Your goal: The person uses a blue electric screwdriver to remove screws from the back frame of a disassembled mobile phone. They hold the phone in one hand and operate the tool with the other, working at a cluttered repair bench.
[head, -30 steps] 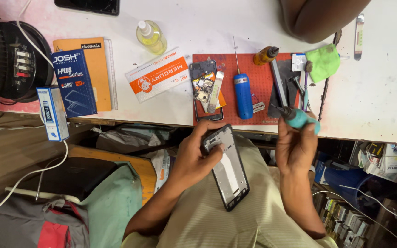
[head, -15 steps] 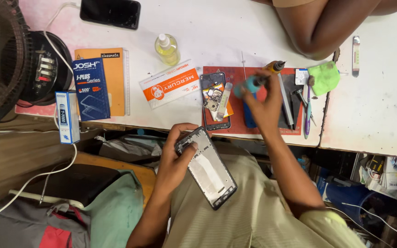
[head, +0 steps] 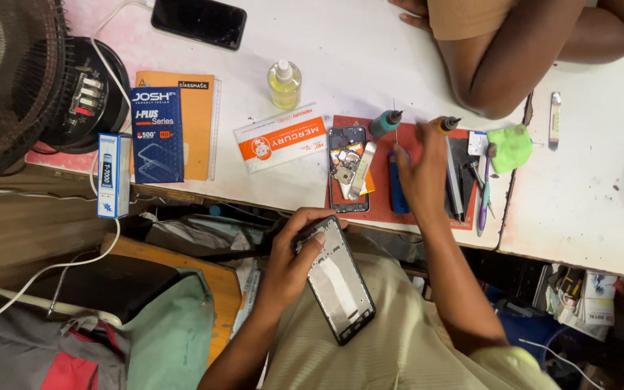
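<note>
A small clear bottle [head: 284, 83] of yellowish liquid stands on the white table [head: 370, 50]. The left hand [head: 292, 256] grips a bare phone frame [head: 336, 280] over the lap. The right hand [head: 420, 170], fingers loosely spread, rests on the red mat [head: 383, 209] between an opened phone [head: 347, 167] and an orange-tipped tool [head: 448, 124]. The teal screwdriver [head: 384, 123] it held earlier now lies beside it.

A small phone repair workshop, seen from above a cluttered white surface [head: 370, 50]. A red work mat [head: 380, 177] carries an opened phone [head: 347, 170] with its circuit parts exposed, screwdrivers [head: 386, 123] and slim hand tools [head: 453, 180]. Boxed phone accessories [head: 155, 135], a bottle of yellow liquid [head: 284, 84] and a black fan [head: 9, 87] crowd the rest.
</note>
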A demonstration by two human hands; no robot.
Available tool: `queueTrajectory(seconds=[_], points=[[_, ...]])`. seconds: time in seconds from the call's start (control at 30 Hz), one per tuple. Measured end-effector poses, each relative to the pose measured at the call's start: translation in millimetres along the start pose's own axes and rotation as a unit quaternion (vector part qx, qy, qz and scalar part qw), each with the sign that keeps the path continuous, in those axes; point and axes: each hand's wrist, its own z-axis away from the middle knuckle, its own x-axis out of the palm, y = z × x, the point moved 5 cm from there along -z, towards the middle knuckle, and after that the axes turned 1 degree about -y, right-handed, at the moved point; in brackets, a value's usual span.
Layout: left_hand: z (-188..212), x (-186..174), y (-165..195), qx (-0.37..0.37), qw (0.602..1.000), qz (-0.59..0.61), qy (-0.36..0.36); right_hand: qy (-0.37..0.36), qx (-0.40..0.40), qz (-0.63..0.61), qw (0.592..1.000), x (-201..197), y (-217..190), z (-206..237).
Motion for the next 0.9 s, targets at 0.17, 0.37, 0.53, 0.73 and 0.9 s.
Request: queueTrajectory(seconds=[0.17,0.37,0.53,0.73,0.9], points=[[-4,10,-10,-0.070,0.983,0.169,-0.007,-0.055,0.097,0.040,0.993,10,14,32],[-11,7,-17,-0.073,0.986,0.152,0.011,-0.019,0.134,0.000,0.991,3,37,41],[-22,2,-24,-0.110,0.983,0.148,-0.005,-0.030,0.327,-0.490,0.808,-27,51,90],[-41,-4,-35,-0.253,0.953,0.094,-0.140,-0.176,0.316,-0.644,0.674,-50,27,133],[-66,-1,-36,-0.209,0.875,-0.201,-0.387,-0.274,0.353,-0.507,0.737,-75,32,138]])
